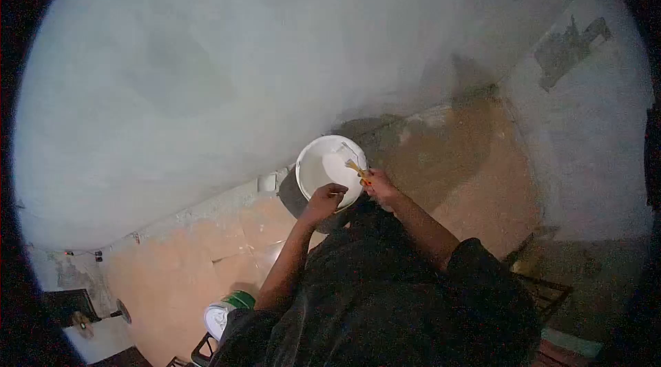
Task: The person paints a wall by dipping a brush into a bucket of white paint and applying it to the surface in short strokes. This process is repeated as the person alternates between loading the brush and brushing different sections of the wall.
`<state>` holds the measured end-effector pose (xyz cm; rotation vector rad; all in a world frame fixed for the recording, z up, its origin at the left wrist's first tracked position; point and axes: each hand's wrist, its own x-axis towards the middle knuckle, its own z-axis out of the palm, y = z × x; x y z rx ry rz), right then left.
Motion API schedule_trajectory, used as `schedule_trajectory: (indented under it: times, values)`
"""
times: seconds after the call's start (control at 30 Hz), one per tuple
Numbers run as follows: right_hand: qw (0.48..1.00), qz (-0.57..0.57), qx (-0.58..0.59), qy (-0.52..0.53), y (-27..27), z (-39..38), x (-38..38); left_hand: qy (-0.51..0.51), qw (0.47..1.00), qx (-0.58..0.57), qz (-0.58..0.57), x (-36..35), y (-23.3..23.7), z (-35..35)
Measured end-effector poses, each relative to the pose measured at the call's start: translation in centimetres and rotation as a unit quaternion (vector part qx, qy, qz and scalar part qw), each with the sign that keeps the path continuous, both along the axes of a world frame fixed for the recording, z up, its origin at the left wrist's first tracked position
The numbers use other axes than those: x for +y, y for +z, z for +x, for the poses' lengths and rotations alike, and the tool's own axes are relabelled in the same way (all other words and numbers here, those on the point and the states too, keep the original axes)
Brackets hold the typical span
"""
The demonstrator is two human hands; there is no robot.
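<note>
Two hands are at work, seen from the head camera looking straight down. The left hand point(324, 198) is curled over the near edge of the white bucket point(301, 169), fingers clamped on the rim. The right hand point(379, 186) sits just beside that rim on the other side, closed around a brush point(353, 164). The brush's long axis runs from the right hand up and to the left, with its bristle end out over the white paint point(322, 169) inside. The bucket lies directly ahead of both hands and below a grey plastered wall point(206, 57). The right hand is the nearer one to the brush head. Down by the left elbow, a green and white tub point(224, 312) stands on the tan floor point(475, 167).
</note>
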<state>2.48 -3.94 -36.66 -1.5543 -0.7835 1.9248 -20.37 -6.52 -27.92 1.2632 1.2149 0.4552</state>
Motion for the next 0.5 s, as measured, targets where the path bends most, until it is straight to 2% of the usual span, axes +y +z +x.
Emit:
schedule_trajectory:
  times: [0.03,0.1,0.17,0.2,0.37,0.43,0.5]
  values:
    - [0.998,0.007,0.058,-0.024,1.1,-0.3,0.2,0.0,1.0,0.0,0.007,0.0,0.0,0.0]
    - [0.996,0.016,0.081,-0.029,2.4,-0.6,0.5,0.017,1.0,-0.015,-0.017,-0.2,-0.2,0.2]
    - [0.986,0.058,0.153,-0.023,2.5,-0.8,0.5,0.024,0.999,-0.013,-0.016,-0.8,-1.3,0.4]
    - [0.971,0.071,0.227,-0.035,3.0,-0.7,0.4,0.022,1.0,-0.015,0.002,-1.1,-1.3,0.6]
    - [0.972,0.091,0.206,-0.058,5.7,-1.8,0.4,0.017,1.0,-0.005,0.026,-3.1,-1.8,1.0]
    - [0.945,0.107,0.308,-0.029,5.5,-1.7,0.5,0.023,1.0,-0.003,0.0,-3.5,-1.6,1.1]
    - [0.944,0.099,0.316,-0.018,5.4,-1.9,0.6,0.042,0.999,-0.003,-0.015,-4.0,-2.2,1.3]
